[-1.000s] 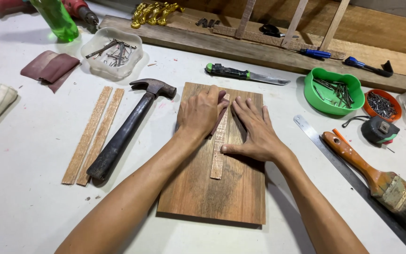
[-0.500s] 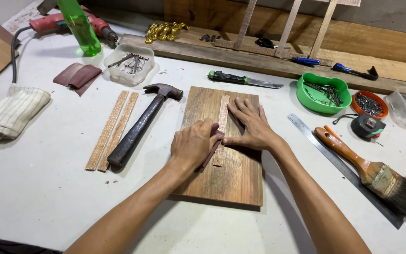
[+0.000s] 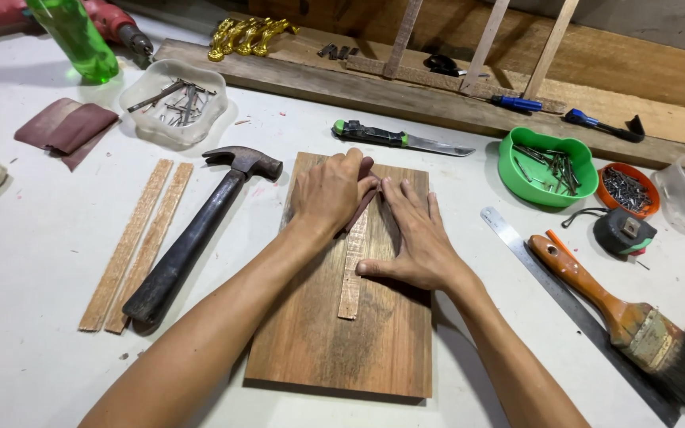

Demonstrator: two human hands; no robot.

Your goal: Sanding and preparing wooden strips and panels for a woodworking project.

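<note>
I see the left hand [image 3: 328,192] closed over a folded piece of dark sandpaper [image 3: 361,200], pressing it on the top end of a thin wood strip [image 3: 351,273]. The right hand [image 3: 414,238] lies flat just beside it at 3 o'clock, fingers spread narrowly, thumb touching the strip's edge. The strip lies lengthwise on a wooden board [image 3: 334,341] at the middle of the white table [image 3: 33,364]. A hammer [image 3: 200,230] rests at 9 o'clock of the board, two more strips [image 3: 132,246] beyond it. A knife [image 3: 398,139] lies at 12 o'clock. At 3 o'clock are a steel ruler [image 3: 517,242] and a paintbrush [image 3: 620,317]; a green bowl of nails [image 3: 547,170] sits at 2 o'clock.
</note>
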